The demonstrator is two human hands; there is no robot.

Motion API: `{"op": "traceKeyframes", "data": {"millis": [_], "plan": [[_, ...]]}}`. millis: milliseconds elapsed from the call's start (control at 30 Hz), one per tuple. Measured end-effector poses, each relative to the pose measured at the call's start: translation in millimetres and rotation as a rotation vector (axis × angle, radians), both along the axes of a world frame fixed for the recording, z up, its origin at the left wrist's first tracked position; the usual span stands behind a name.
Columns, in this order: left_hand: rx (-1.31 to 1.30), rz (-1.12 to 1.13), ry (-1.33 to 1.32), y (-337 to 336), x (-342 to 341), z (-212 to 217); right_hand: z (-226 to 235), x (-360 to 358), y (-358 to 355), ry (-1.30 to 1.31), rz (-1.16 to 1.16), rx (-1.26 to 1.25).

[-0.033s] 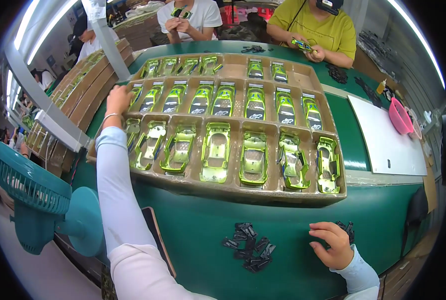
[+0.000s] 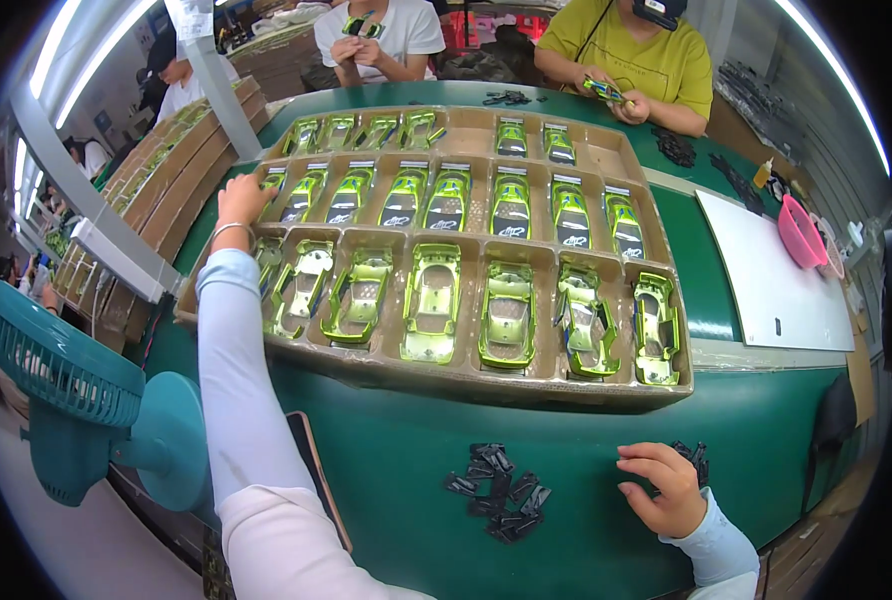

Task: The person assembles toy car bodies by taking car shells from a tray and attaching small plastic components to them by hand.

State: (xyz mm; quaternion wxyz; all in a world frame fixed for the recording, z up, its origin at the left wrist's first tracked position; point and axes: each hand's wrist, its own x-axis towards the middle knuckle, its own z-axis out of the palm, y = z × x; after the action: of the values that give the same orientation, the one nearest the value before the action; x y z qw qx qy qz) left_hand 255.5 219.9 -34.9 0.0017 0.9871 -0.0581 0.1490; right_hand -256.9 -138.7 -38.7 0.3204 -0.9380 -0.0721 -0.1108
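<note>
Fingers of your left hand curl on a green toy car in the tray. Your right hand, loosely curled, rests beside small black parts.

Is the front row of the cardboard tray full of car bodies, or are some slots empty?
Full, as far as visible. Every front-row slot of the tray holds a green car body; the left arm hides part of the leftmost slot.

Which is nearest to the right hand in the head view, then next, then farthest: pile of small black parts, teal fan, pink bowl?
From the right hand:
1. Pile of small black parts, just to its left on the green table.
2. Pink bowl, up along the right edge.
3. Teal fan, far across at the left edge.
</note>
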Motion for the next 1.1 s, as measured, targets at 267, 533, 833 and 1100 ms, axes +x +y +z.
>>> {"op": "traceKeyframes", "data": {"millis": [267, 533, 833, 1100], "plan": [[-0.019, 0.208, 0.0, 11, -6, 0, -3, -7, -3, -0.025, 0.065, 0.035], [-0.742, -0.055, -0.643, -37, -38, 36, 3, -16, -2, -0.024, 0.104, 0.011], [-1.536, -0.814, 0.169, -118, -219, 128, 24, 15, 31, 0.194, 0.315, -0.245], [-1.939, -0.701, 0.747, -129, -359, 44, -8, 43, 56, 0.265, 0.187, -0.093]]}}
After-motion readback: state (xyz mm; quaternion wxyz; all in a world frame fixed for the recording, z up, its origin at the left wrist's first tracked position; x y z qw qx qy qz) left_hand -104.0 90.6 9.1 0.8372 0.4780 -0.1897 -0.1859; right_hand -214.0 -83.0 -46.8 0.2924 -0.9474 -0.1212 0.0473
